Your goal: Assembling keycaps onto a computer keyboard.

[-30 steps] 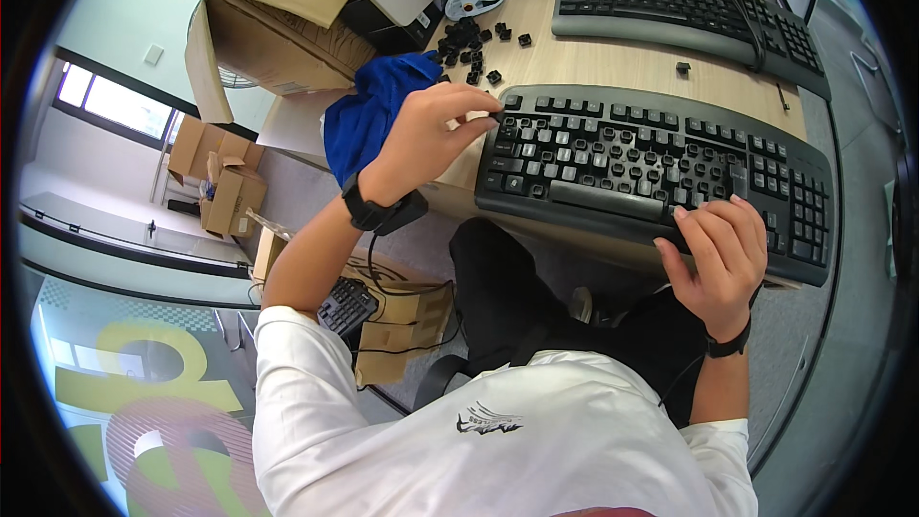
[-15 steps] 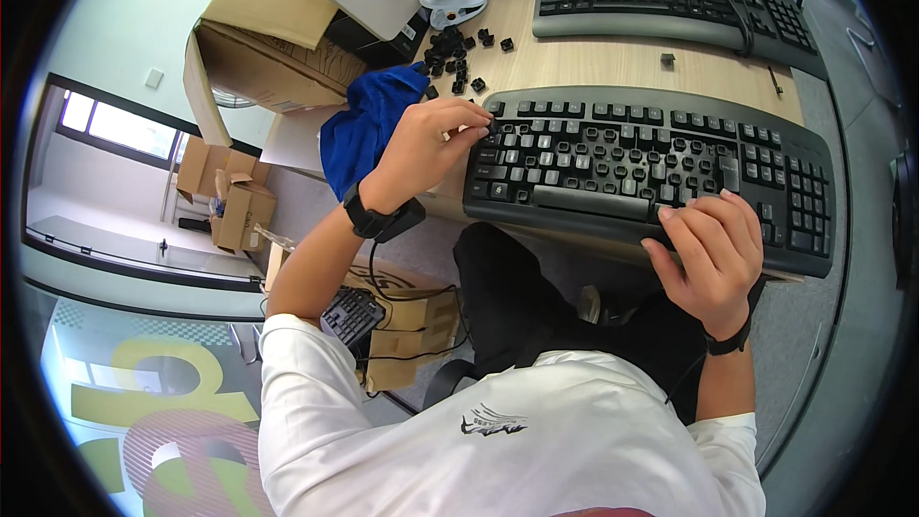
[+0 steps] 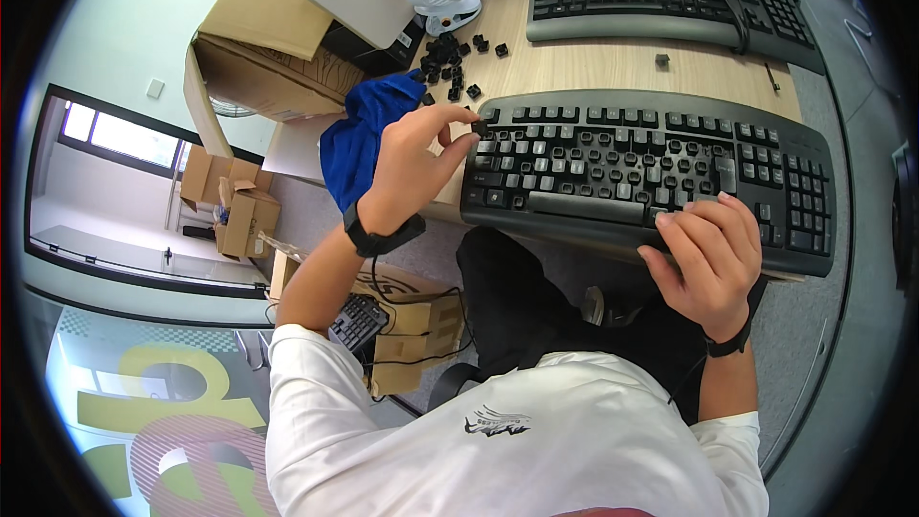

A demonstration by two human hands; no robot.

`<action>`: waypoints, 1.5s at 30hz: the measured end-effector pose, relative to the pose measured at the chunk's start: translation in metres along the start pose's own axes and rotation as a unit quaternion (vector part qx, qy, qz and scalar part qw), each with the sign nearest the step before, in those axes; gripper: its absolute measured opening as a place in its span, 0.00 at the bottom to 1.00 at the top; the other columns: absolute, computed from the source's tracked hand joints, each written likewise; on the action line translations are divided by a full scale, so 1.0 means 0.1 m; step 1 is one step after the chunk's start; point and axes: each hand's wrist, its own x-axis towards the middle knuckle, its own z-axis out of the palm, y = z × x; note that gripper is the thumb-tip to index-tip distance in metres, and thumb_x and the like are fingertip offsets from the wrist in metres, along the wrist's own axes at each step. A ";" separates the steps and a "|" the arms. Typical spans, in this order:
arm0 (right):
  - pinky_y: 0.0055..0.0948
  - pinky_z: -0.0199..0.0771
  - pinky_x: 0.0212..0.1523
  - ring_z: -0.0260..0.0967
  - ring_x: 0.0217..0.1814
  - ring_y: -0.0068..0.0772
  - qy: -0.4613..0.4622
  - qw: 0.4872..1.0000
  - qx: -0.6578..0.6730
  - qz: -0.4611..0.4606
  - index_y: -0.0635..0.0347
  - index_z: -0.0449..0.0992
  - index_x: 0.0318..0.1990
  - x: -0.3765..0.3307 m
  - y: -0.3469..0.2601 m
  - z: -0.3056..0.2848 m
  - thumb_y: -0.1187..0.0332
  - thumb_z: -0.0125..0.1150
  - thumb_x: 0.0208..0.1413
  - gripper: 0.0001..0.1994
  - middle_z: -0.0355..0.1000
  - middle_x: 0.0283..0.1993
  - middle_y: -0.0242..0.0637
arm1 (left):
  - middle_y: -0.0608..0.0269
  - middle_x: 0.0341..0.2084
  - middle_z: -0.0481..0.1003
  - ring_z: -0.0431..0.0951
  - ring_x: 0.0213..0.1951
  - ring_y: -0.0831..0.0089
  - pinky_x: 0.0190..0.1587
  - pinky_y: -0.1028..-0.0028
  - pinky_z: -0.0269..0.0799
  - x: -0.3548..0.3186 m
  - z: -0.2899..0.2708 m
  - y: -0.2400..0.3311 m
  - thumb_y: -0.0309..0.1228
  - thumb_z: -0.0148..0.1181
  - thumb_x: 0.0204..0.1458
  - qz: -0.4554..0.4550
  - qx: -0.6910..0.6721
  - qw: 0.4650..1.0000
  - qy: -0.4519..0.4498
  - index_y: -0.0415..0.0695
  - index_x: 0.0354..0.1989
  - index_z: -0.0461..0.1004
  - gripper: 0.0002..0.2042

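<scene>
At the upper left corner of a wide black plastic keyboard (image 3: 643, 172), the left hand (image 3: 404, 163) curves its fingers close together; whether they grip a key cannot be told. On the front edge, the right hand (image 3: 713, 257) rests its fingers, thumb apart. The keyboard lies on a pale wood-grained table (image 3: 598, 62), near small black square keycaps (image 3: 443, 59).

Left grip (image 3: 410, 161) at the upper-left corner of 1 black keyboard (image 3: 643, 174), right grip (image 3: 710, 263) over its front edge.
</scene>
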 end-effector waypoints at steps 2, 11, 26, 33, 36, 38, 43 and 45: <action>0.44 0.78 0.58 0.78 0.43 0.36 0.005 1.000 0.014 -0.003 0.55 0.87 0.41 0.03 -0.01 -0.04 0.64 0.78 0.47 0.14 0.80 0.38 0.30 | 0.59 0.41 0.86 0.79 0.29 0.75 0.37 0.75 0.77 -0.07 0.00 0.12 0.17 0.75 0.48 0.026 -0.015 0.999 0.039 0.39 0.53 0.79 0.21; 0.25 0.81 0.45 0.77 0.44 0.25 -0.020 0.614 0.698 0.368 0.71 0.74 0.64 0.22 -0.76 0.22 0.81 0.70 0.60 0.24 0.76 0.54 0.44 | 0.52 0.42 0.86 0.79 0.31 0.70 0.34 0.74 0.77 -0.42 -0.15 0.97 0.17 0.78 0.48 0.118 -0.154 0.979 0.062 0.40 0.64 0.72 0.33; 0.26 0.89 0.40 0.82 0.38 0.25 -0.030 0.612 0.654 0.444 0.71 0.81 0.48 0.03 -1.02 0.30 0.69 0.60 0.73 0.11 0.82 0.38 0.40 | 0.48 0.41 0.86 0.78 0.30 0.73 0.30 0.75 0.74 -0.83 0.08 1.31 0.12 0.73 0.49 0.069 -0.328 0.942 0.030 0.36 0.65 0.73 0.32; 0.28 0.90 0.41 0.83 0.42 0.27 -0.009 0.557 0.717 0.419 0.73 0.80 0.52 0.01 -1.10 0.19 0.70 0.60 0.72 0.12 0.82 0.44 0.44 | 0.47 0.44 0.86 0.79 0.31 0.75 0.31 0.76 0.74 -0.94 0.18 1.26 0.11 0.71 0.50 0.052 -0.329 0.942 0.042 0.36 0.68 0.71 0.34; 0.29 0.90 0.43 0.84 0.44 0.30 -0.007 0.592 0.694 0.409 0.74 0.79 0.51 0.06 -1.17 0.15 0.76 0.62 0.69 0.09 0.82 0.45 0.46 | 0.47 0.43 0.86 0.79 0.31 0.74 0.31 0.76 0.74 -0.95 0.20 1.29 0.11 0.71 0.50 0.054 -0.318 0.945 0.048 0.36 0.68 0.71 0.34; 0.29 0.90 0.44 0.84 0.44 0.30 -0.018 0.604 0.693 0.393 0.73 0.79 0.51 -0.02 -1.10 0.17 0.77 0.63 0.69 0.09 0.82 0.45 0.46 | 0.61 0.39 0.87 0.77 0.27 0.75 0.29 0.77 0.75 -0.95 0.24 1.33 0.16 0.76 0.46 0.052 -0.293 0.951 0.078 0.40 0.64 0.76 0.32; 0.28 0.89 0.48 0.83 0.45 0.28 -0.002 0.585 0.708 0.396 0.72 0.78 0.50 -0.14 -1.07 0.25 0.77 0.64 0.68 0.08 0.83 0.45 0.45 | 0.56 0.39 0.87 0.78 0.29 0.74 0.29 0.77 0.73 -0.98 0.24 1.34 0.16 0.75 0.49 0.077 -0.285 0.953 0.068 0.40 0.70 0.69 0.37; 0.28 0.86 0.50 0.83 0.47 0.27 0.024 0.512 0.744 0.429 0.71 0.78 0.51 -0.22 -1.02 0.30 0.76 0.64 0.68 0.08 0.83 0.46 0.44 | 0.50 0.41 0.86 0.79 0.31 0.73 0.28 0.78 0.70 -0.99 0.24 1.33 0.16 0.74 0.52 0.104 -0.287 0.951 0.054 0.40 0.76 0.60 0.42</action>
